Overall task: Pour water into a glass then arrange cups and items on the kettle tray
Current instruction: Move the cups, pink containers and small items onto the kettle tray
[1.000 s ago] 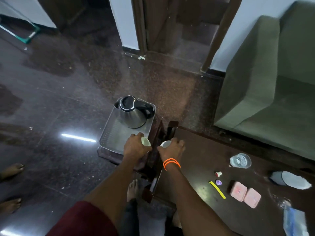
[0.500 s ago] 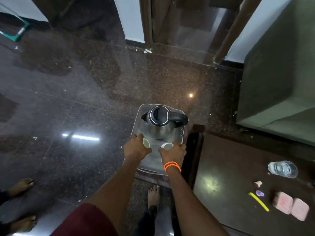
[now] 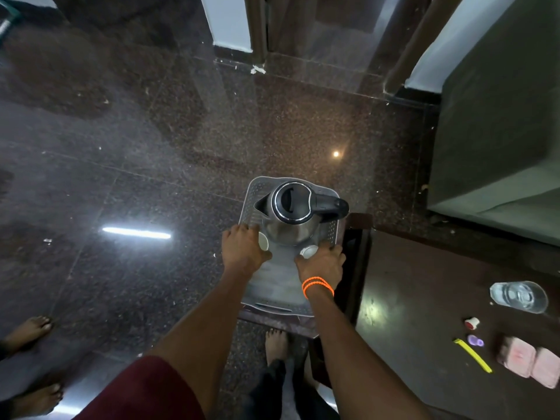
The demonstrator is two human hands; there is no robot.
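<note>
A steel kettle (image 3: 291, 216) with a black lid and handle stands at the far end of a grey perforated tray (image 3: 274, 291). My left hand (image 3: 244, 251) grips a small white cup (image 3: 263, 241) just left of the kettle's base. My right hand (image 3: 322, 262), with orange bands at the wrist, grips a second white cup (image 3: 308, 251) in front of the kettle. Both cups are low over the tray; whether they touch it is hidden by my fingers. A glass of water (image 3: 518, 297) stands on the dark table (image 3: 424, 298) at the right.
On the table lie a red-and-white cap (image 3: 471, 322), a purple cap (image 3: 475, 341), a yellow strip (image 3: 472, 355) and two pink packets (image 3: 530, 362). A green sofa (image 3: 500, 131) stands at the right. Another person's bare feet (image 3: 28, 331) are on the floor at the left.
Both hands carried the cups forward from the tray's near edge to the kettle's base. The view has tilted down and shifted, so the tray sits more central.
</note>
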